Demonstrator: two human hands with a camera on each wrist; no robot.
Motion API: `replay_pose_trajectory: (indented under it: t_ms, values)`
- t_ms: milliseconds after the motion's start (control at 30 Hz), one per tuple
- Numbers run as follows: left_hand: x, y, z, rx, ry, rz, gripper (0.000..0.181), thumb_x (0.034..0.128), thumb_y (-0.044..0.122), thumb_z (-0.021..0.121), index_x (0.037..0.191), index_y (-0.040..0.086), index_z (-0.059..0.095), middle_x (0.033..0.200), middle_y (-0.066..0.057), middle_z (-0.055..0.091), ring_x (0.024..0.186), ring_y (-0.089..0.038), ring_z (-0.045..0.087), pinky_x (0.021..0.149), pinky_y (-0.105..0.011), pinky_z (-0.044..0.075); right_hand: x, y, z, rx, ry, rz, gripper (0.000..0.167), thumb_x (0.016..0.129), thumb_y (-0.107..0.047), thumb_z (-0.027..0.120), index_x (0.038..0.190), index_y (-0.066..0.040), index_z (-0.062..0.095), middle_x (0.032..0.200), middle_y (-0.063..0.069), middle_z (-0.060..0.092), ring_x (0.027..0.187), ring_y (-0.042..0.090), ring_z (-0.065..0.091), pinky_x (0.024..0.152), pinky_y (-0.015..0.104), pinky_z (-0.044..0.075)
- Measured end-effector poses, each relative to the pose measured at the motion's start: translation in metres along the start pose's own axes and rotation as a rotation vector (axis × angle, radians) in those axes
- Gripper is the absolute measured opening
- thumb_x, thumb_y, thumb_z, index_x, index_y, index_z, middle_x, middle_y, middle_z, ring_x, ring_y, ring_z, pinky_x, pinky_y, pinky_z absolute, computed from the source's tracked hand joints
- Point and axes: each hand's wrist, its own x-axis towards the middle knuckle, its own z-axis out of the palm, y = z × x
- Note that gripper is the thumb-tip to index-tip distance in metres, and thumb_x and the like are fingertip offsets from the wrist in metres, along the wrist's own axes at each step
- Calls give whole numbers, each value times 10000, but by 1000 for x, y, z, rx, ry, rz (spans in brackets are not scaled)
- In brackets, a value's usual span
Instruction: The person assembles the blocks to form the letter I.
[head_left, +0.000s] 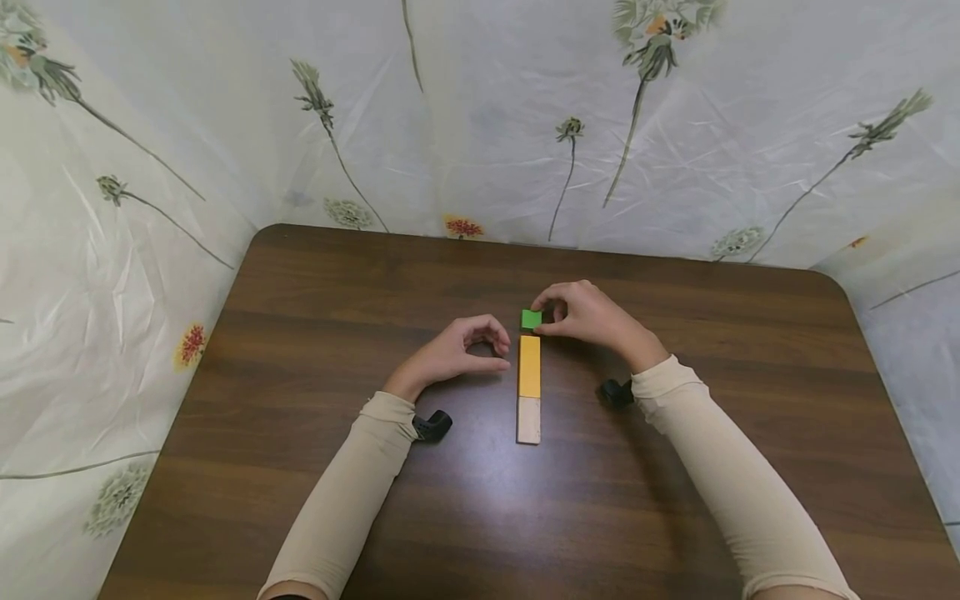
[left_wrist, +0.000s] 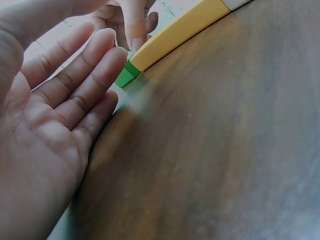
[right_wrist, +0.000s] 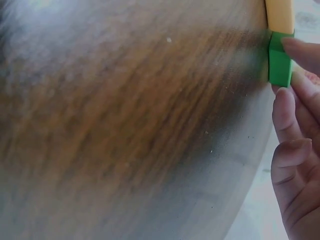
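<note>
A small green block (head_left: 531, 320) is pinched between the thumb and forefinger of my right hand (head_left: 588, 318), at the far end of a row. Just nearer stands a long yellow block (head_left: 529, 367), a narrow gap apart from the green one in the head view. A pale wooden block (head_left: 528, 421) meets the yellow block's near end. To the left of the row, my left hand (head_left: 453, 350) holds nothing; its fingers are loosely bent, the tips close to the yellow block. In the right wrist view the thumb lies against the green block (right_wrist: 280, 60).
The blocks are on a dark brown wooden table (head_left: 337, 292) with rounded far corners. A pale curtain-like covering (head_left: 487, 117) printed with flowers surrounds its back and sides. Black devices (head_left: 433, 426) are worn at both wrists, below the beige sleeves (head_left: 341, 500).
</note>
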Motion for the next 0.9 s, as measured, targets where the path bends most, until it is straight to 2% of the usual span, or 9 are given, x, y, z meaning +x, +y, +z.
replay_pose_trajectory:
  t_ms: [467,900]
  values:
    - [-1,1,1,3,-3,-9,294,894,72,807,1127,-11,650,1051,-95,687,1013,-192,661,1013,-345,527,-1,-1,0,15,-13,13,308,860,-232,857,1116,-87,766,881,36,707,701,140,588,613,266,487]
    - [0,2,1,-6,-2,-6,256,895,65,804,1101,35,655,1049,-96,687,1011,-189,662,1008,-336,530,-1,-1,0,22,-10,20,311,865,-225,850,1126,-79,760,872,39,698,703,142,592,612,261,484]
